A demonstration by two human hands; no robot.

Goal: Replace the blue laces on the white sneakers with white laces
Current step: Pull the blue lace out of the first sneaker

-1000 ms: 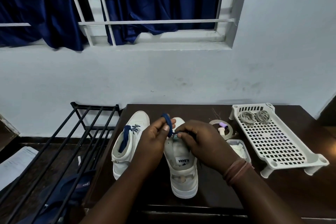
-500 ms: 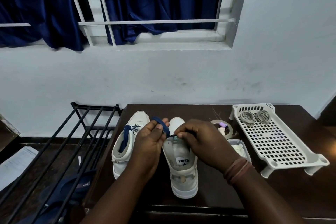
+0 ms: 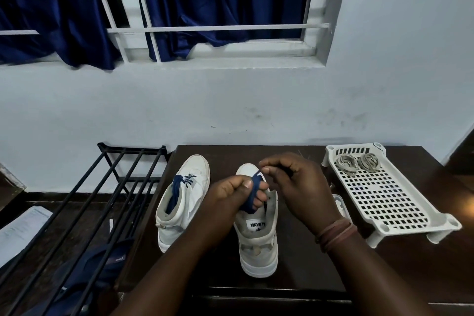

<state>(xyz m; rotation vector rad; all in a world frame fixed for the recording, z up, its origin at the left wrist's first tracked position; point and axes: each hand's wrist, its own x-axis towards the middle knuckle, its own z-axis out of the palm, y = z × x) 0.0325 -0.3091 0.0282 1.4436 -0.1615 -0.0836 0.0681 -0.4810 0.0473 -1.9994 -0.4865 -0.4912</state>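
My left hand (image 3: 230, 195) gripped the blue lace (image 3: 252, 194) while my right hand (image 3: 297, 187) pinched its end above my left fingertips.

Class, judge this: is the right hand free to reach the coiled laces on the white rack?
Probably not yet: the right hand is pinching the blue lace. Nothing blocks the way to the coiled laces.

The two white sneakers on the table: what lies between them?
In the head view, the left hand and its forearm lie between the left sneaker and the right sneaker, over dark table.
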